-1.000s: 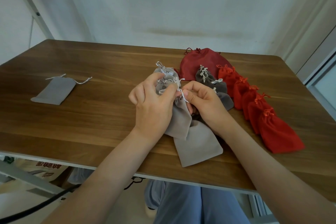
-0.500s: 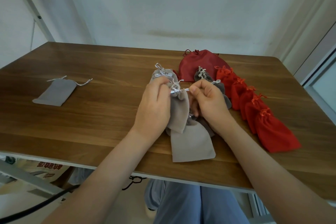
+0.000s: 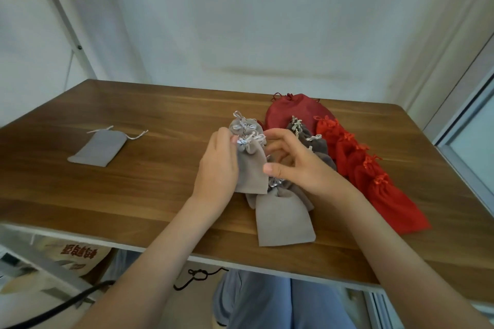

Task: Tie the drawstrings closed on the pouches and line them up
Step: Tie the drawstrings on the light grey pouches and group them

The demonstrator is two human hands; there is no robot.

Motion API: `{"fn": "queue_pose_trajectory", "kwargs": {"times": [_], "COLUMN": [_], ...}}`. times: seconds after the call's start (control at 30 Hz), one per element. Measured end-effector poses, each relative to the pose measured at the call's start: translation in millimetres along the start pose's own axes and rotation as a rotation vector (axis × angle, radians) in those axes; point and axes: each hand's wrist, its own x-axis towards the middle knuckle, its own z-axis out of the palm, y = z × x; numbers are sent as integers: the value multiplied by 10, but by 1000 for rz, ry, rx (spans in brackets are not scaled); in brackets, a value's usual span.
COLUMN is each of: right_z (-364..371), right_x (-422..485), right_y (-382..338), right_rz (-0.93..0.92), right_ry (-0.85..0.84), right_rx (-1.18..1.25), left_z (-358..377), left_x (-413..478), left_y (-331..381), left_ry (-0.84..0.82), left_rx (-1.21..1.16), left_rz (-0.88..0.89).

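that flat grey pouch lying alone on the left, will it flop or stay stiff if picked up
Probably floppy: the lone grey pouch lies flat and thin like soft cloth. Likely light, since it looks unfilled. Its loose drawstrings would probably dangle.

R hand (image 3: 299,168) released cord (image 3: 251,139); grey pouch (image 3: 251,171) cinched.

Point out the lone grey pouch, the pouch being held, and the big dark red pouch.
lone grey pouch (image 3: 97,148), head view, middle of body
held grey pouch (image 3: 252,171), head view, body below knot
big dark red pouch (image 3: 283,113), head view, upper body
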Motion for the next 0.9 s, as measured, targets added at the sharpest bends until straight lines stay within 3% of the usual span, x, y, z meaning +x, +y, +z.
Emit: {"fn": "queue_pose_trajectory", "kwargs": {"times": [0.23, 0.33, 0.5, 0.7, 0.83, 0.9], "right_z": [14, 91, 152, 138, 166, 161], "right_x": [-164, -185, -120, -39, -34, -24], "right_y": [55, 57, 114, 150, 177, 228], "right_rz": [75, 51, 19, -24, -15, -4], "right_ry": [-348, -242, -114, 40, 257, 307], "right_rx": [-513, -567, -406, -692, -928, -819], "left_z": [-214, -255, -325, -332, -268, -224], "left_x": [-71, -91, -116, -135, -177, -201], "left_y": [-110, -179, -161, -42, 75, 126], "left_ry": [-38, -77, -72, -109, -176, -236], "left_rx": [63, 53, -25, -79, -104, -119], "left_rz": [-104, -175, -252, -225, -156, -138]}}
